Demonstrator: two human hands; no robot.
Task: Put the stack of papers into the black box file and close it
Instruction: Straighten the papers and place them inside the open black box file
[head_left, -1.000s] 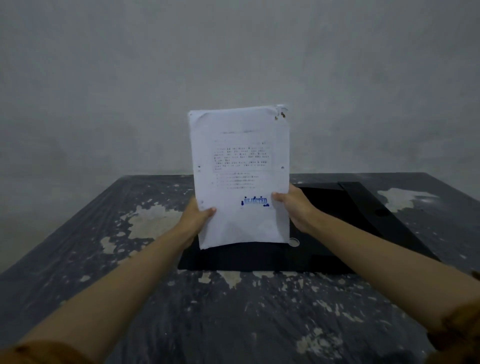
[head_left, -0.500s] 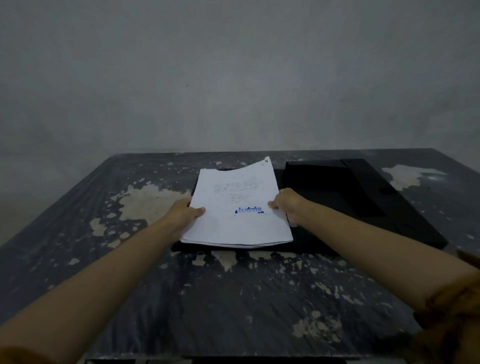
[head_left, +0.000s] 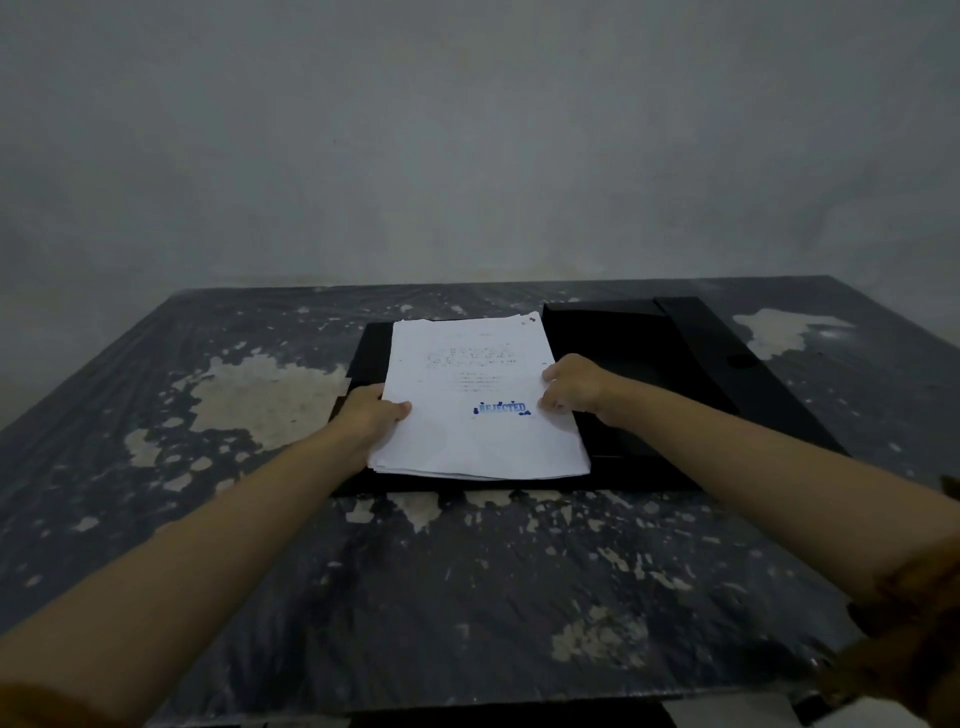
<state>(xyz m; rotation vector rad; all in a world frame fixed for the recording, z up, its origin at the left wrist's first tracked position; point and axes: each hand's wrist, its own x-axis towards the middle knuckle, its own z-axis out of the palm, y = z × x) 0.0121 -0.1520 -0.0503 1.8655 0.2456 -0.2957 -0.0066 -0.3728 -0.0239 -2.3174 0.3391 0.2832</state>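
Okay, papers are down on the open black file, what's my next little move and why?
Probably let go and slide both hands clear. The stack of papers already lies flat in the black box file, with the left hand and right hand gripping its side edges, and the lid lies open to the right, waiting to fold over.

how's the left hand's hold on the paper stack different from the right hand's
The left hand holds the white paper stack at its left edge, nearer the person; the right hand is at the right edge, slightly farther away. The left thumb lies flat on the top sheet; the right fingers curl down onto the page beside the blue stamp. Both hands keep the stack low over the open black box file.
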